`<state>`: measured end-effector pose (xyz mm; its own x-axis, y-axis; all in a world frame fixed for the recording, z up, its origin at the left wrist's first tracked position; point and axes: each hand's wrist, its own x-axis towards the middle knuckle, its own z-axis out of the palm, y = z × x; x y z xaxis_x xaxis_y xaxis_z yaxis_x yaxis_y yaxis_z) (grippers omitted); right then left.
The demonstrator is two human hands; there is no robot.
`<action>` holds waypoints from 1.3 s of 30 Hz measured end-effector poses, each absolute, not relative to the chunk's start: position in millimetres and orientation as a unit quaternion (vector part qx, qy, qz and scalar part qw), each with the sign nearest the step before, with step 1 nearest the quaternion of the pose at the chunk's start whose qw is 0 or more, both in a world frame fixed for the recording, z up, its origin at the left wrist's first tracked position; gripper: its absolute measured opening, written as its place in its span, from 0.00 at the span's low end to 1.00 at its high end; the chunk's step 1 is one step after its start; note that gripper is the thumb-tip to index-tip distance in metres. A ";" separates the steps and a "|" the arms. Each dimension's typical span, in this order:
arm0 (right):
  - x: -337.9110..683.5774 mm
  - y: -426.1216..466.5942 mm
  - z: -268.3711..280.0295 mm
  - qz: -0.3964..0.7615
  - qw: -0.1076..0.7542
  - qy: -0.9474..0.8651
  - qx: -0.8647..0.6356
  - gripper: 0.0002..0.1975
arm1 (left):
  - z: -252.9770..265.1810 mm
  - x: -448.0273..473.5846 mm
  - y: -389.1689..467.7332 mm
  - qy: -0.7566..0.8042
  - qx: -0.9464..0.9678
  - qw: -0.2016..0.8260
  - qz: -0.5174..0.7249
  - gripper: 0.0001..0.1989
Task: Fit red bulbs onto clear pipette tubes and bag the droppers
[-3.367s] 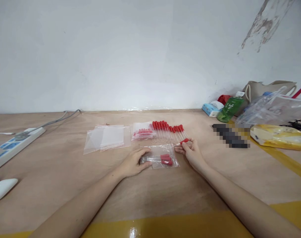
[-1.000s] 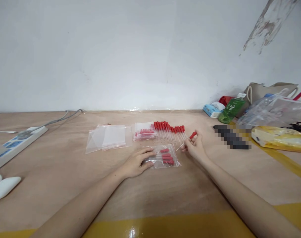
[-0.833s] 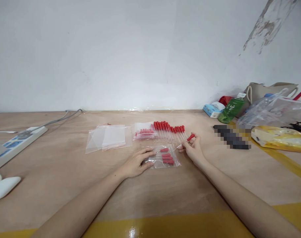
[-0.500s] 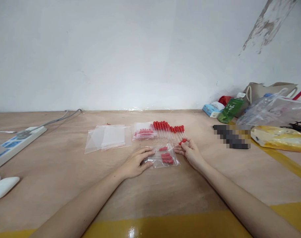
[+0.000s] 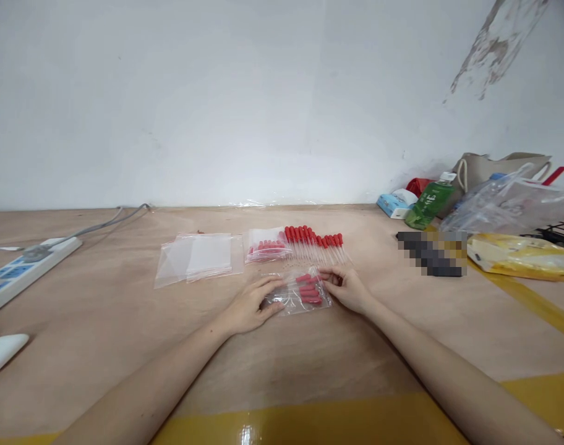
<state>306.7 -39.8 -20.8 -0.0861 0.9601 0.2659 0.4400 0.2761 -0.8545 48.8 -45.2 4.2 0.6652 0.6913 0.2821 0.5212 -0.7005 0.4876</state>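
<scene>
A clear zip bag (image 5: pixel 289 303) lies flat with several red-bulbed droppers (image 5: pixel 310 295) inside, bulbs toward its right end. My left hand (image 5: pixel 252 306) grips the bag's left part, thumb at the near side and fingers along the far side. At the bag's right end my right hand (image 5: pixel 349 287) has its fingers pinched together on a dropper at the opening; fingers and plastic partly hide it. Just beyond, a row of loose droppers (image 5: pixel 312 238) with red bulbs and clear stems lies on the table. Left of the row is a filled bag of droppers (image 5: pixel 268 247).
Flat, unfilled zip bags (image 5: pixel 208 253) are stacked left of the filled one. A power strip (image 5: pixel 31 266) and a white mouse-like object (image 5: pixel 6 353) sit at far left. At right stand a green bottle (image 5: pixel 430 204), a tissue pack (image 5: pixel 396 204) and a yellow package (image 5: pixel 518 256).
My right hand has moved left with the dropper, from just outside the bag to its opening. My left hand stays on the bag. The view has shifted slightly.
</scene>
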 end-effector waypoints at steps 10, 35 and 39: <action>306.6 -36.6 -15.4 0.402 0.457 -0.585 -0.536 0.17 | 5.1 49.1 -45.5 0.343 0.890 0.191 0.231 0.22; 293.9 -45.3 23.5 0.654 0.560 -0.374 -0.346 0.08 | 0.1 -18.7 8.0 0.635 0.757 -0.034 0.147 0.23; 254.3 -32.7 36.8 0.661 0.587 -0.368 -0.288 0.07 | 7.5 -15.1 5.7 0.662 0.738 -0.050 0.119 0.19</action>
